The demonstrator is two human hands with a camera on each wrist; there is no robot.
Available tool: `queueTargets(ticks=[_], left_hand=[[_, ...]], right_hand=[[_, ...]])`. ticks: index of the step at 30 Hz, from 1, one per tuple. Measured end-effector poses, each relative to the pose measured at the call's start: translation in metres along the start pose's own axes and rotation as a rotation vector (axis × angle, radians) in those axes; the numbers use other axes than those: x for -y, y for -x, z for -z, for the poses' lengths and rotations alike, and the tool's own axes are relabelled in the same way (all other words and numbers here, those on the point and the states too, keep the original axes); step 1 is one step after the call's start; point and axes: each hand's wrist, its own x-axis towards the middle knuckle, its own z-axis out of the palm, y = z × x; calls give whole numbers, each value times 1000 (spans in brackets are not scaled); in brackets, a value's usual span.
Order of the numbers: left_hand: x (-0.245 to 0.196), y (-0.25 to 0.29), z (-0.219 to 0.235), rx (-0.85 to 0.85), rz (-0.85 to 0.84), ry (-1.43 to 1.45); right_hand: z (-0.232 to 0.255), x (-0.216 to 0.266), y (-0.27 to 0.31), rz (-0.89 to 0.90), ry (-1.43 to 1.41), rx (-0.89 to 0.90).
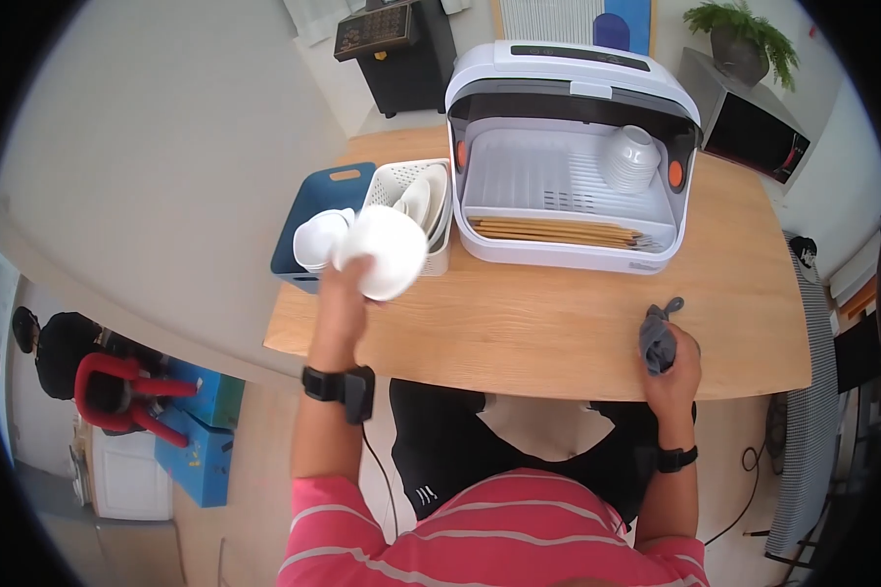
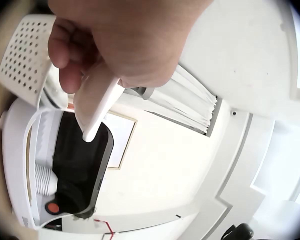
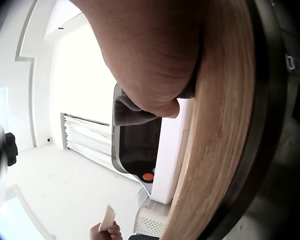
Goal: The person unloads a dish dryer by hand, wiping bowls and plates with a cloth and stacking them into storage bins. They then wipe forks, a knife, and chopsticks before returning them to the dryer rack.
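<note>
My left hand [image 1: 341,301] grips a white plate [image 1: 394,252] by its near side, above the table's left part and in front of two baskets. Seen edge-on in the left wrist view, the plate [image 2: 94,95] stands tilted, with fingers curled round it. White bowls [image 1: 321,238] lie in the blue basket [image 1: 296,210]. Beside it, the white perforated basket [image 1: 387,178] contains white dishes [image 1: 427,199] on edge, partly hidden by the held plate. At the table's front right, my right hand [image 1: 675,374] holds a bunched grey cloth [image 1: 658,342], low over the tabletop.
A white dish cabinet [image 1: 558,256] with a raised dark lid occupies the back of the wooden table [image 1: 538,323]. Inside are stacked white bowls [image 1: 631,161] and a row of chopsticks [image 1: 553,231]. A microwave [image 1: 754,127] with a potted plant [image 1: 741,49] stands behind, right.
</note>
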Motion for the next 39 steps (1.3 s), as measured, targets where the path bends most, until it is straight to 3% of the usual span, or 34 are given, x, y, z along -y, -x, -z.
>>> queueTargets(ticks=[1, 2, 3, 4, 5, 6, 8, 10, 12, 14, 16, 19, 20, 22, 23, 27, 35, 39], left_hand=[[34, 5, -1, 108, 221, 149], [42, 23, -26, 155, 356, 300], [57, 35, -40, 246, 469, 406], [75, 41, -44, 461, 531, 418], [91, 45, -54, 589, 598, 536], [95, 52, -65, 598, 600, 553], [100, 63, -84, 673, 693, 746], [108, 66, -91, 767, 677, 776], [103, 72, -99, 692, 678, 756], [105, 73, -100, 735, 650, 773], [104, 74, -101, 767, 618, 783], [93, 76, -104, 735, 639, 748], [93, 77, -102, 719, 636, 752], [96, 78, -100, 735, 665, 673], [99, 76, -99, 712, 690, 718], [102, 77, -103, 701, 624, 843], [102, 93, -101, 617, 332, 854], [105, 94, -97, 635, 295, 838]], right_hand=[[0, 0, 0, 2, 13, 0], [0, 1, 0, -19, -3, 9], [0, 0, 0, -39, -17, 19], [-1, -1, 1, -35, 1, 19], [-3, -4, 3, -132, -77, 23], [-3, -5, 4, -230, -155, 27], [-2, -1, -1, -290, -255, 42], [-1, 13, -11, -349, -361, 57], [-1, 37, -23, -600, -876, 119], [-17, 38, -26, -572, -863, 190], [-39, 56, -30, -645, -1275, 378], [-56, 89, -41, -310, -1002, 627], [-59, 97, -47, -307, -1005, 642], [-63, 115, -54, 103, -408, 634], [-67, 121, -55, 134, -365, 562], [-72, 126, -63, 17, -276, 527], [-71, 127, -44, -112, -291, 395], [-55, 129, -58, -188, -376, 514]])
